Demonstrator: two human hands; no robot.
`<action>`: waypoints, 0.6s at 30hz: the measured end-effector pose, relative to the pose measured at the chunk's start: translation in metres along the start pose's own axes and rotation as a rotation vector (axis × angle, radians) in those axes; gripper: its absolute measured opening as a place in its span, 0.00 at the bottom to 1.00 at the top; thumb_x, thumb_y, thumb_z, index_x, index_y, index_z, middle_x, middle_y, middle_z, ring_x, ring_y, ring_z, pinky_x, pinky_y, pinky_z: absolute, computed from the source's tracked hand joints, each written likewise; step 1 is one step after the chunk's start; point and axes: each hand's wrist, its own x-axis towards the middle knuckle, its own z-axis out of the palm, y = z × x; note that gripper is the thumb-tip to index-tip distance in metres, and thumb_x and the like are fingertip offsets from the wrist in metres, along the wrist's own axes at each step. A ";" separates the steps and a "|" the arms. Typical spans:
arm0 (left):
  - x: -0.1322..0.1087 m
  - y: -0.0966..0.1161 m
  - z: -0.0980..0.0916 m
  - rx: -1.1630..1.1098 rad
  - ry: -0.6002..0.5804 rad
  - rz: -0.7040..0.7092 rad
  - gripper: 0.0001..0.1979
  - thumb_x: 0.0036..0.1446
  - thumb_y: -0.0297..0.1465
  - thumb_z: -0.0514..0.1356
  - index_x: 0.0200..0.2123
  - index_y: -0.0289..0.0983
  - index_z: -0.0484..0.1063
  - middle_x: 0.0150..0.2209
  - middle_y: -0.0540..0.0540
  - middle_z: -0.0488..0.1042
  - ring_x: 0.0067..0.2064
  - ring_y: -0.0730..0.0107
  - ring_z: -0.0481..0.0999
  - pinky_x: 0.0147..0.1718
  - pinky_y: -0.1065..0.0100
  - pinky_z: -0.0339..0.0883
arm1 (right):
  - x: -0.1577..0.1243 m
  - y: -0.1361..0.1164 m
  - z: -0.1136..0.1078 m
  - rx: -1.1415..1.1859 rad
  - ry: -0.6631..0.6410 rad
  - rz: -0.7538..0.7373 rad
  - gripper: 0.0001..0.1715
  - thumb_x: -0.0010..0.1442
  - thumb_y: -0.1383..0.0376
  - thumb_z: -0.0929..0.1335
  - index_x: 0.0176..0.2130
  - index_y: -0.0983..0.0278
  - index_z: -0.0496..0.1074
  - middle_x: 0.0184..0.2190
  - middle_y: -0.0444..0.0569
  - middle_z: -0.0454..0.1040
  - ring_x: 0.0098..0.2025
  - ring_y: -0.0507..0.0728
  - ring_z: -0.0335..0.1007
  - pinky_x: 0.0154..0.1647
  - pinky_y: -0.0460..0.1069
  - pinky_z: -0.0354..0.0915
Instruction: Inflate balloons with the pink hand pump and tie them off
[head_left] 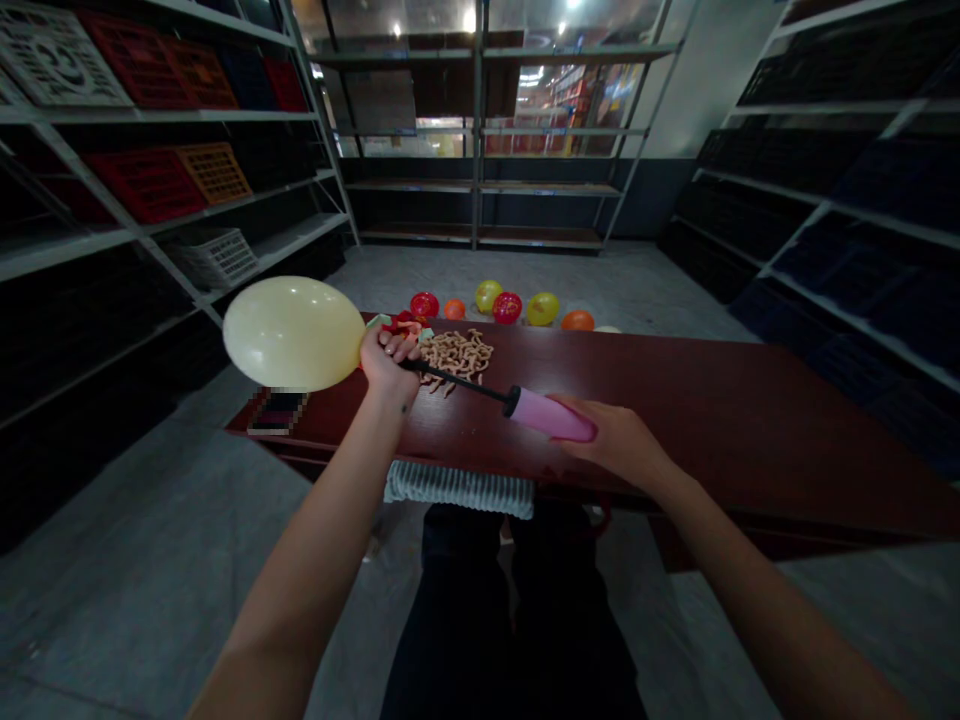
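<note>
Left hand (390,362) on balloon (294,333), right hand (616,442) on pump (550,414), red-brown table (750,400), shelves (480,188).

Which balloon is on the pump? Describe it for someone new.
Find the long dark red-brown wooden table. Over its left end, the left hand holds a pale yellow inflated balloon by its neck on a pink hand pump that the right hand grips. Unlike the small red, orange and yellow balloons on the floor beyond, it looks bigger, paler, and is held up.
</note>
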 end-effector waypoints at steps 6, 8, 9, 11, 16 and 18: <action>-0.031 -0.026 0.016 -0.010 -0.129 -0.003 0.19 0.63 0.28 0.51 0.20 0.39 0.49 0.14 0.58 0.45 0.13 0.82 0.45 0.15 0.72 0.45 | 0.014 -0.014 -0.011 0.175 -0.005 0.041 0.34 0.54 0.54 0.72 0.59 0.55 0.68 0.50 0.47 0.78 0.47 0.61 0.77 0.47 0.56 0.70; -0.042 -0.041 0.021 -0.005 -0.154 -0.013 0.19 0.63 0.29 0.52 0.20 0.39 0.49 0.14 0.58 0.44 0.13 0.81 0.45 0.15 0.72 0.45 | 0.020 -0.023 -0.013 0.160 0.034 0.032 0.34 0.54 0.54 0.72 0.58 0.55 0.68 0.50 0.48 0.78 0.46 0.61 0.77 0.47 0.56 0.70; -0.047 -0.048 0.023 -0.004 -0.160 -0.014 0.19 0.63 0.29 0.52 0.20 0.38 0.49 0.14 0.58 0.44 0.13 0.81 0.45 0.15 0.72 0.44 | 0.022 -0.026 -0.014 0.140 0.054 0.025 0.34 0.54 0.54 0.72 0.58 0.56 0.68 0.50 0.48 0.78 0.46 0.62 0.77 0.46 0.56 0.70; -0.054 -0.060 0.025 -0.013 -0.155 -0.015 0.19 0.64 0.30 0.52 0.20 0.38 0.50 0.15 0.58 0.45 0.13 0.81 0.45 0.15 0.72 0.44 | 0.025 -0.032 -0.013 0.075 0.089 0.016 0.33 0.54 0.53 0.71 0.58 0.57 0.69 0.49 0.50 0.78 0.46 0.62 0.77 0.45 0.55 0.70; -0.048 -0.066 0.017 -0.017 -0.080 -0.088 0.19 0.63 0.28 0.50 0.21 0.38 0.48 0.14 0.58 0.46 0.13 0.82 0.46 0.15 0.73 0.43 | 0.021 -0.035 -0.005 -0.194 0.130 -0.005 0.32 0.58 0.50 0.68 0.59 0.57 0.66 0.50 0.51 0.78 0.41 0.60 0.77 0.35 0.51 0.67; -0.039 -0.064 0.009 -0.008 -0.056 -0.117 0.18 0.62 0.27 0.51 0.21 0.39 0.47 0.14 0.59 0.45 0.12 0.82 0.46 0.15 0.73 0.43 | 0.017 -0.035 0.001 -0.291 0.131 -0.028 0.32 0.61 0.51 0.67 0.60 0.59 0.64 0.48 0.52 0.78 0.39 0.60 0.76 0.33 0.50 0.64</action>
